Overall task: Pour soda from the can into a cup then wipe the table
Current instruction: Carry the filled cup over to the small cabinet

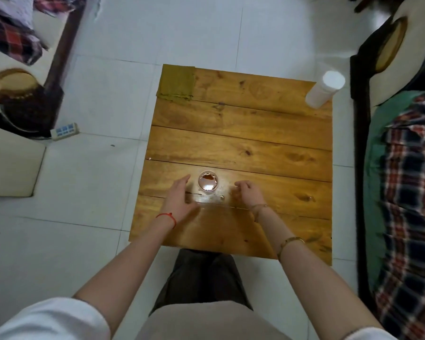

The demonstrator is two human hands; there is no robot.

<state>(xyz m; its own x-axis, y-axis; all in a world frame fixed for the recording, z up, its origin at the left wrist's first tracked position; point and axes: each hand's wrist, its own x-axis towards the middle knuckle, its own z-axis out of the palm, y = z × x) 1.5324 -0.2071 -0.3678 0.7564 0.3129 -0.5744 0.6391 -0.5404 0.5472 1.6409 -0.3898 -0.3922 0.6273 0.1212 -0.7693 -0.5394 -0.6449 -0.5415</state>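
Observation:
A small clear cup (208,182) with dark soda in it stands on the wooden table (241,143), near the front middle. My left hand (178,201) hovers just left of the cup with its fingers straight, holding nothing. My right hand (247,193) is just right of the cup, fingers loosely curled and empty. Neither hand touches the cup. A folded olive-green cloth (177,82) lies on the table's far left corner. A white cylindrical can (325,88) stands at the far right corner. Small drops (222,197) glisten on the wood in front of the cup.
The table stands on a white tiled floor. A bed with plaid bedding (407,204) runs along the right. A dark wooden chair frame (59,52) and a power strip (64,130) are on the left. My legs (201,278) are at the table's near edge.

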